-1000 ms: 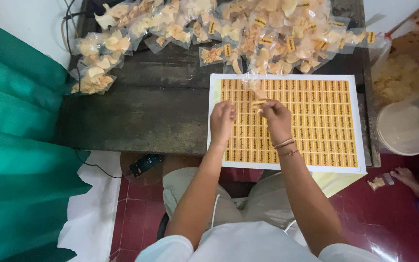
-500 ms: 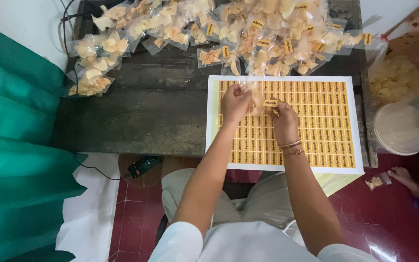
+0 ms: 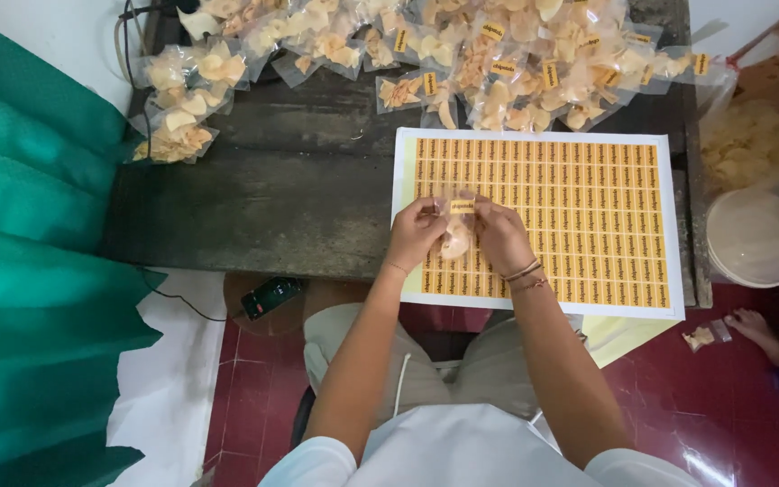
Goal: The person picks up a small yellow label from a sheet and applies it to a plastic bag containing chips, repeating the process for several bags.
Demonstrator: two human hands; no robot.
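My left hand [image 3: 415,233] and my right hand [image 3: 500,236] hold between them a small clear packet of pale crackers [image 3: 455,236], low over the near left part of a white sheet of small orange stickers [image 3: 588,194]. An orange sticker [image 3: 462,206] sits on the top of the packet, under my fingertips. The sheet lies flat on a dark wooden table [image 3: 299,198].
Several sealed cracker packets with orange stickers [image 3: 534,68] are heaped along the table's far edge, with more at the far left [image 3: 178,108]. A big bag of loose crackers [image 3: 750,140] and a white lidded tub [image 3: 755,236] stand right. Green cloth [image 3: 29,271] hangs left. Someone's bare foot [image 3: 755,326] rests on the red floor.
Both hands have drawn back from the upper part of the sticker sheet toward its near left edge, and they now hold a cracker packet with a sticker on it.
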